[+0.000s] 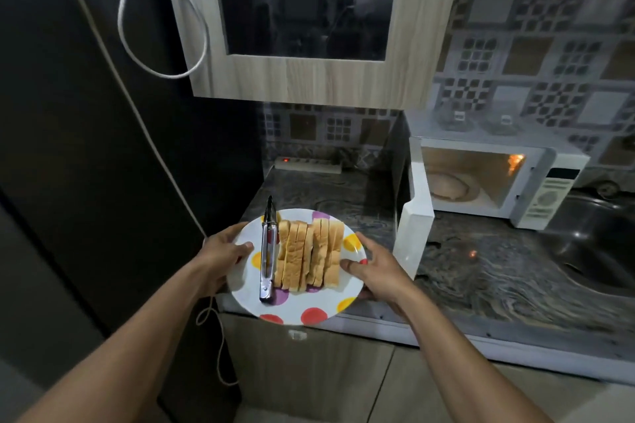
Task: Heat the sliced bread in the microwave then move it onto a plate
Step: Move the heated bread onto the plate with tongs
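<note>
A white plate with coloured dots (319, 309) carries a row of sliced bread (309, 254) and metal tongs (267, 251) lying left of the slices. My left hand (225, 251) grips the plate's left rim, thumb on top. My right hand (376, 268) grips the right rim the same way. The plate hovers over the front left corner of the counter. To the right stands a white microwave (546, 196), lit inside, with its door (414, 227) swung open toward me and a glass turntable (450, 185) visible.
A dark marbled countertop (481, 268) runs right to a steel sink (598, 244). A wooden wall cabinet (309, 21) hangs overhead. A power strip (309, 164) lies at the back wall. A dark fridge side (68, 148) and white cords (165, 148) are on the left.
</note>
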A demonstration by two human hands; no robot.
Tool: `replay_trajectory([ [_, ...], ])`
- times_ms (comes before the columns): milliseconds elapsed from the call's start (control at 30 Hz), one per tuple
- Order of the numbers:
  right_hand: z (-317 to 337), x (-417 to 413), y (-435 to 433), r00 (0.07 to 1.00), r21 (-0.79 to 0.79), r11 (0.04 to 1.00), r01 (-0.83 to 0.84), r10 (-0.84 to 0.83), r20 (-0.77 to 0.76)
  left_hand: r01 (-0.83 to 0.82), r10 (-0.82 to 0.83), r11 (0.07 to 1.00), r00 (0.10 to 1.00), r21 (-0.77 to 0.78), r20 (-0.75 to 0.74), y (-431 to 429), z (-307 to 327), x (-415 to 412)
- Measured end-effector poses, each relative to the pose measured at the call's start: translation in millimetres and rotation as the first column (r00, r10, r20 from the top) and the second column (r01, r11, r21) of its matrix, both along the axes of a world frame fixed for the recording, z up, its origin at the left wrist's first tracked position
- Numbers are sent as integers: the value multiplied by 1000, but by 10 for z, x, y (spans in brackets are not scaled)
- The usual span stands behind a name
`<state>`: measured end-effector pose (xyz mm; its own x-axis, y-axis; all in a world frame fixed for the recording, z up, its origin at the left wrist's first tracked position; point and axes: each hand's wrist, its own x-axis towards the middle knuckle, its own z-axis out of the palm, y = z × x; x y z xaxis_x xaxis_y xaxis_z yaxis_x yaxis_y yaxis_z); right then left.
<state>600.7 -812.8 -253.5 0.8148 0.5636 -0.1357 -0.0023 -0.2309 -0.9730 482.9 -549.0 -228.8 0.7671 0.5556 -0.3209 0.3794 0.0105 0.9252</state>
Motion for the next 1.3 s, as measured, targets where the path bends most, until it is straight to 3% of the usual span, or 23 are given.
replay_trajectory([
  [233, -271, 551, 422, 998, -60, 996, 60, -58, 33, -20, 20, 1000, 1000, 23, 1, 319, -277, 562],
  [733, -1077, 1542, 1205, 960, -88, 961, 263, -270, -78, 22, -19, 998, 999, 63, -34, 1124, -1127, 1789],
  [1300, -1522, 2160, 1358, 954, -298, 908, 294, -295, 43, 110, -84, 962, 990, 250, -111, 1410, -1821, 2660],
])
